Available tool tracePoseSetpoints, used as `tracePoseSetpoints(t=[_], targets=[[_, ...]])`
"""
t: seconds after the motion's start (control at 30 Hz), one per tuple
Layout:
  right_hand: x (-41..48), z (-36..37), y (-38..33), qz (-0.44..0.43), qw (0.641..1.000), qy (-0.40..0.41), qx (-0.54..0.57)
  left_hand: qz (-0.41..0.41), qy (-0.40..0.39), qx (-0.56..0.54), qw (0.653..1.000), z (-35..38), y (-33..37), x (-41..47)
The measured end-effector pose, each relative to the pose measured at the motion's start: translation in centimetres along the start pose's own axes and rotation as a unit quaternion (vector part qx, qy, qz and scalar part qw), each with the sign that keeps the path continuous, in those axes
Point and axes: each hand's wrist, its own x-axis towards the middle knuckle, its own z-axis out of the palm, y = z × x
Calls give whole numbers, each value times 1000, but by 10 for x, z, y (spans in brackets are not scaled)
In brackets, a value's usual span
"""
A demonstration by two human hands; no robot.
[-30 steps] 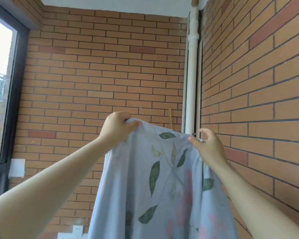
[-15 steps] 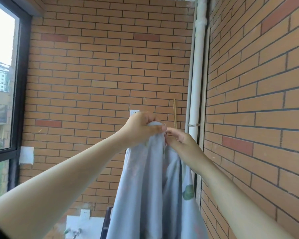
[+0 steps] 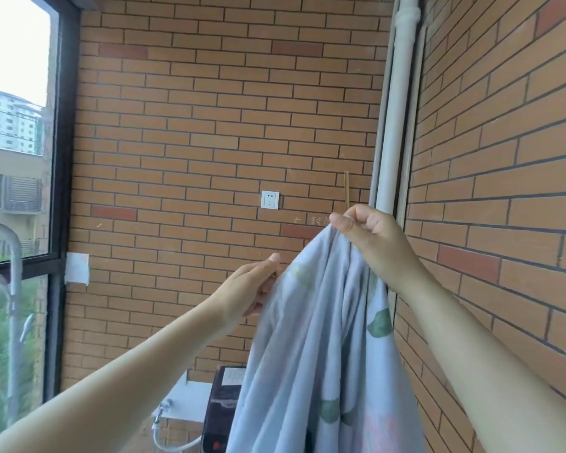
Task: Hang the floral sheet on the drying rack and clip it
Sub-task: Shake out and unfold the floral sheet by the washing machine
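Note:
The floral sheet [image 3: 321, 341] is pale blue with green leaves and faint pink flowers. It hangs bunched in long folds in front of me, right of centre. My right hand [image 3: 373, 246] pinches its top edge at the highest point. My left hand [image 3: 252, 289] is lower and to the left, with its fingers on the sheet's left edge. A grey metal tube [image 3: 12, 289] with a curved top stands at the far left by the window; I cannot tell whether it belongs to the drying rack. No clip is in view.
Brick walls close in ahead and at the right, meeting at a white drainpipe [image 3: 394, 125]. A white wall socket [image 3: 270, 200] sits on the far wall. A dark appliance [image 3: 221, 410] and a white shelf [image 3: 190, 403] stand low behind the sheet. A large window [image 3: 13, 142] fills the left.
Both hands were together at the sheet's top; now my left hand has slid down and left along the edge while my right hand keeps the top. The view has tilted down.

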Motion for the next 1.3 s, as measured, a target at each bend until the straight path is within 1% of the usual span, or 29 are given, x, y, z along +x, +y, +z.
tracePoseSetpoints(t=[0.07,0.17,0.27,0.43,0.5,0.57,0.67,0.73,0.93,1.17,1.3], targets=[[1,-5,-1,-1,1000,-1,-10,-12,-38,-31,999,-4,-27,-10],[3,-11,6,2,1000,7,-25,-22,-72,-22,997,-12,-58,-23],[4,-16,15,13,998,29,-56,-25,-66,1,997,-22,-73,-33],[6,-21,32,26,994,57,-93,9,-16,51,999,-34,-74,-36],[6,-23,37,32,992,61,-106,36,14,65,997,-37,-72,-34],[6,-25,42,34,992,57,-111,73,61,82,992,-42,-69,-32],[2,-29,47,38,991,39,-121,135,148,161,966,-54,-58,-26],[0,-30,49,43,989,31,-141,159,180,228,943,-59,-46,-20],[-8,-32,56,39,984,23,-171,179,236,278,914,-69,-18,3],[-11,-28,71,46,972,32,-228,234,285,322,872,-59,47,34],[-13,-27,77,45,968,78,-236,244,280,317,873,-50,52,37]])
